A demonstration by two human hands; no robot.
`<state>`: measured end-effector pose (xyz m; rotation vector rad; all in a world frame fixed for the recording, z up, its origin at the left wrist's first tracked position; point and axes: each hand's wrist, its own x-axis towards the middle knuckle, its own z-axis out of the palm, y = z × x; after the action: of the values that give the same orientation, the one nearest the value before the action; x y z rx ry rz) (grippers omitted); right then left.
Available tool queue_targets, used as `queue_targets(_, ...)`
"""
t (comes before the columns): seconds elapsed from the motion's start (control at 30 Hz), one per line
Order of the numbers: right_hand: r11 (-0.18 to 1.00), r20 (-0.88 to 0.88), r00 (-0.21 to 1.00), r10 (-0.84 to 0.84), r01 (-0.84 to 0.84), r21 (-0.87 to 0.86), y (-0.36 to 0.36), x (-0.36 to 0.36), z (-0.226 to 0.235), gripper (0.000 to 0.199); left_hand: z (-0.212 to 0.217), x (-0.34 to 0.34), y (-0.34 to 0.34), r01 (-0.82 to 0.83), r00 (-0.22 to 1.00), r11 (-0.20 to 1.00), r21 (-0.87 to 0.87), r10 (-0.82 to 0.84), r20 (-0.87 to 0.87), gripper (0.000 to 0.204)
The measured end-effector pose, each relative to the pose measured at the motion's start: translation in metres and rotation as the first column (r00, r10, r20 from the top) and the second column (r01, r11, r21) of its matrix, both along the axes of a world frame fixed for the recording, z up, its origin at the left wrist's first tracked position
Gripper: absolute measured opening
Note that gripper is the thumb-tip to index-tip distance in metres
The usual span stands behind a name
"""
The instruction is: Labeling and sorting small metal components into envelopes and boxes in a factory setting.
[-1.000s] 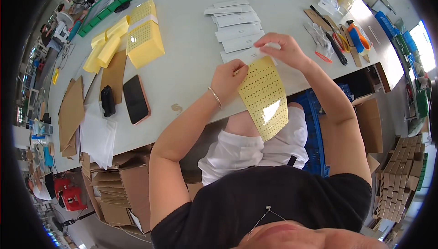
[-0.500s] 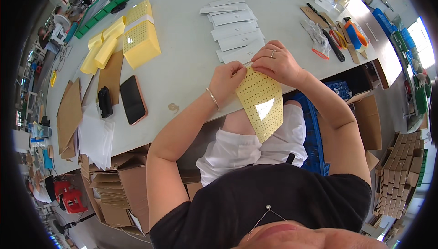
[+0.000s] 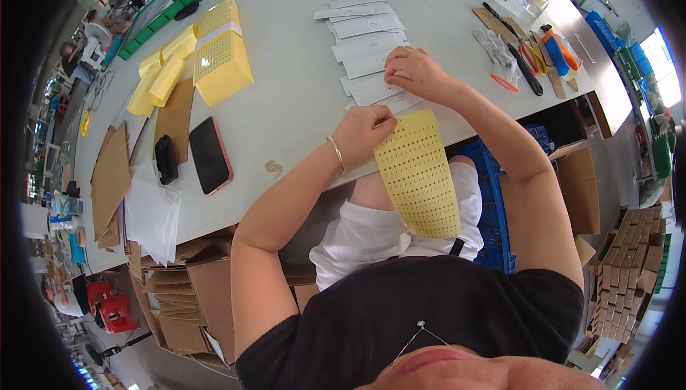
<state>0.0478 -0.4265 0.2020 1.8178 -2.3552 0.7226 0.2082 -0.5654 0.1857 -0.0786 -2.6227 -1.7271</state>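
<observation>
Over white cards point(image 3: 363, 27) our right hand point(image 3: 418, 76) curls, contents unclear; our left hand point(image 3: 363, 133) pinches a bowed, dotted yellow sheet point(image 3: 418, 179).

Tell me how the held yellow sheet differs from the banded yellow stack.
The sheet is thin and bends; the stack is thick and blocky. The left hand holds the sheet; the stack lies on the table. A white band crosses the stack, none the sheet. Both are yellow with dark marks.

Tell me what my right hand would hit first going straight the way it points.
Your right hand would probably meet the white slips by its fingertips first, though depth is unclear.
</observation>
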Motion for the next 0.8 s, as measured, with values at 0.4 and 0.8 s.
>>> queue_targets(0.4, 0.985, 0.135, 0.979, 0.153, -0.162, 0.054, 0.014, -0.010, 0.001, 0.055, -0.011, -0.006, -0.003, 0.024, 0.992, 0.990, -0.137, -0.041, -0.121, 0.023)
queue_targets(0.8, 0.963, 0.218, 0.951, -0.220, 0.248, -0.109, 0.040, -0.036, -0.012, 0.049, -0.015, -0.006, -0.004, 0.032, 0.985, 0.997, -0.065, -0.042, -0.165, 0.024)
